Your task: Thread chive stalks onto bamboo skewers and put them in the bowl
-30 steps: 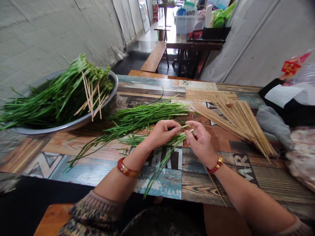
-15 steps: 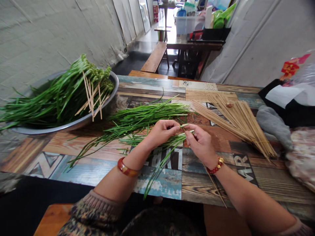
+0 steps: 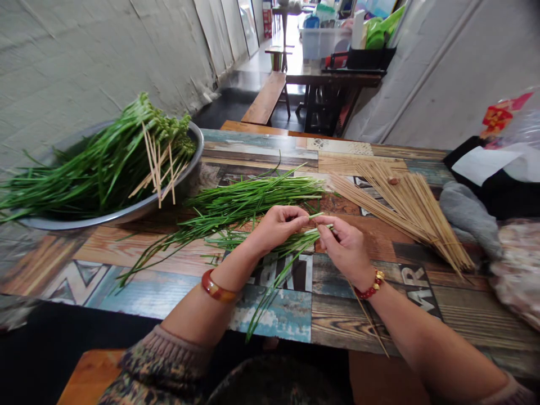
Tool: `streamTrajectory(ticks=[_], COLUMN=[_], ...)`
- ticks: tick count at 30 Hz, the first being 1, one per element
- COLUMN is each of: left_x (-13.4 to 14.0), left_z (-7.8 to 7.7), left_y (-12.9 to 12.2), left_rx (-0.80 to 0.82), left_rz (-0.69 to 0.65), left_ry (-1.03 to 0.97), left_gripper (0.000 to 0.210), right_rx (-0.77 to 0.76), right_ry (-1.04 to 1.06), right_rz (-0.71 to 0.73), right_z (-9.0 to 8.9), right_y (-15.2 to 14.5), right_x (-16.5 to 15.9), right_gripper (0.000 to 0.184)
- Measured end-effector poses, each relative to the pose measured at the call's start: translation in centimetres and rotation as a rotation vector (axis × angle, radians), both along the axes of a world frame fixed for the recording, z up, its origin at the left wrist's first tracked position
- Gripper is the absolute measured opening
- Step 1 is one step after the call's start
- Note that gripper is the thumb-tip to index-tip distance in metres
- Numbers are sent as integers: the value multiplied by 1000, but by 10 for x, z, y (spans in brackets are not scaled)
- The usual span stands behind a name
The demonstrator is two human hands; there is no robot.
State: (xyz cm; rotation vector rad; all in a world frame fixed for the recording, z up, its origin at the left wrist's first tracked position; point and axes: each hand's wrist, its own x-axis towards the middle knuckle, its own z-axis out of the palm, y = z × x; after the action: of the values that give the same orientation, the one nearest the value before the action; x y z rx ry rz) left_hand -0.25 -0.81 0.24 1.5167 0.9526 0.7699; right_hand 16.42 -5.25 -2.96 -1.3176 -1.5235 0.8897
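1. Both forearms reach in from the near edge, bent inward at the wrists so the fingertips almost meet; sleeves are pushed back.
2. The right hand [image 3: 343,242] pinches a thin skewer [image 3: 373,328] between thumb and fingers, its long end slanting back past the wrist to the table's near edge.
3. The left hand [image 3: 282,228], palm inward, pinches green stalks [image 3: 310,239] by thumb and curled forefinger; their pale ends lie at the right fingertips, and some long leaves trail toward the near edge.
4. Beneath is a table [image 3: 278,315] with a patchwork of wood-grain, blue and lettered panels.
5. Just beyond the hands lies a loose pile of stalks [image 3: 261,194], slender, glossy, pale at the right.
6. To its right, a bundle of skewers [image 3: 422,208] fans out; to its left, a metal bowl [image 3: 197,147] overflows with greens.
7. Farther off stand a narrow bench [image 3: 265,98] and a dark table [image 3: 333,79] between pale walls.
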Motion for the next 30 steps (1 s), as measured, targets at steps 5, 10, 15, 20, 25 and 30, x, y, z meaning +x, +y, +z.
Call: streamTrajectory(ticks=[5,10,15,20,25,30], left_x=[0,2,3,1,0,0], left_z=[-2,-4,-1,6,6,6], left_y=[0,0,-2,-4,-3,-3], left_rx=[52,218,241,19,-71,-60], left_rz=[-1,36,44,7,0,5], left_ry=[27,93,107,20,-34,-13], left_gripper=[25,21,21,25,26,26], right_rx=[17,24,19,1,5,13], right_ry=[-13,-45,-61,-14,7,-16], right_rz=[-4,-16,-26,1,20,14], right_z=[1,2,3,3,5,4], right_y=[-1,0,1,1,-1,-1], right_x=[0,0,0,0,1,1], right_gripper=[23,22,21,22,23,23])
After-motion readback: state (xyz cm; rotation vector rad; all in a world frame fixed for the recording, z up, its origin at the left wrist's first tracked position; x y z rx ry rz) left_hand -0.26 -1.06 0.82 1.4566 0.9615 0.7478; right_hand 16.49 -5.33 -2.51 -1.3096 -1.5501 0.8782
